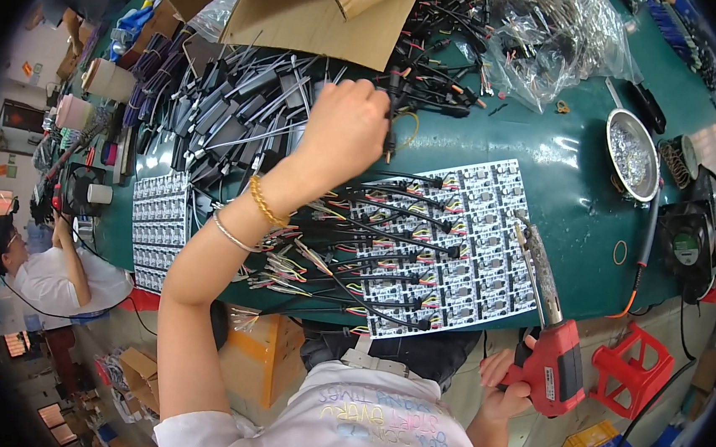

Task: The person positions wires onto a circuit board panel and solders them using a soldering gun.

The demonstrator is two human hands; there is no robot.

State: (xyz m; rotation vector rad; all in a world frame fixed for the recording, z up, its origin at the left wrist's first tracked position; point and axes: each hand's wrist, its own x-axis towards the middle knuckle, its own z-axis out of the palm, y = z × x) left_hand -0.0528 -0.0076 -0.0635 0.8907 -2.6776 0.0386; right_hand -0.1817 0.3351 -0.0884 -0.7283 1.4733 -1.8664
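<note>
My left hand (pixel 347 130) is closed and reaches over the far side of the green table, knuckles up. Right beside its fingers is a black cable with a connector (pixel 392 117); whether the fingers grip it is hidden. My right hand (pixel 507 385), low at the front edge, is wrapped round the handle of a red and black soldering gun (pixel 555 369), its metal tip pointing away over a white circuit board panel (pixel 489 272). Several black cables (pixel 407 244) lie across that panel, their thin coloured wire ends at its pads and beyond its left edge.
A heap of black cables and boxy parts (pixel 250 101) lies left of my left hand, with another white panel (pixel 158 229) near it. A cardboard box (pixel 319 19), a metal bowl (pixel 632 157), a fan (pixel 686 241) and a red stool (pixel 634 371) stand around. Another person (pixel 56 271) sits at left.
</note>
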